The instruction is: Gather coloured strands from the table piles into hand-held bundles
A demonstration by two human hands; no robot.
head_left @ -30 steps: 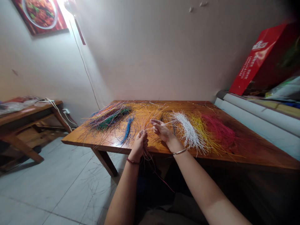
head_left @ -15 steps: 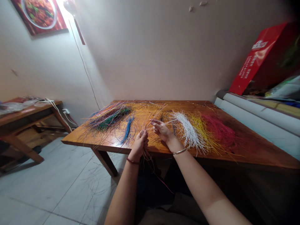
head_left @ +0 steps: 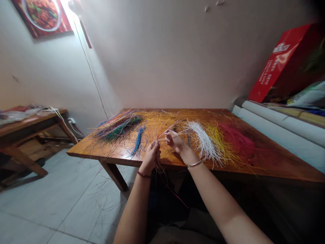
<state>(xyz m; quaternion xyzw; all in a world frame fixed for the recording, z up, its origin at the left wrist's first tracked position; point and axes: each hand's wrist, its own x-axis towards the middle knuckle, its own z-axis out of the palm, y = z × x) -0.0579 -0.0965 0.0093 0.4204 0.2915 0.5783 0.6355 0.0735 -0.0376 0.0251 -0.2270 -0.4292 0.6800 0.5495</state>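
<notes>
My left hand (head_left: 153,152) is closed around a bunch of thin, pale strands (head_left: 159,166) at the table's front edge. Loose ends fan out above the fist and others hang down below it, with one pink strand (head_left: 177,196) trailing lowest. Just to the right, my right hand (head_left: 174,140) has its fingers curled and pinched on some of the pale strands, which stretch between the two hands. Nearest on the left lies a small blue bundle (head_left: 138,140); on the right is a thick white bundle (head_left: 205,142).
On the wooden table (head_left: 172,164), yellow strands (head_left: 220,142) and pink strands (head_left: 238,140) lie right of the white ones. A mixed-colour heap (head_left: 114,127) covers the left end. Large rolls (head_left: 281,118) and a red box (head_left: 279,64) stand at the right.
My right hand's fingers have curled in more, drawing the held strands over to the right so that they bend. My left hand has stayed almost still.
</notes>
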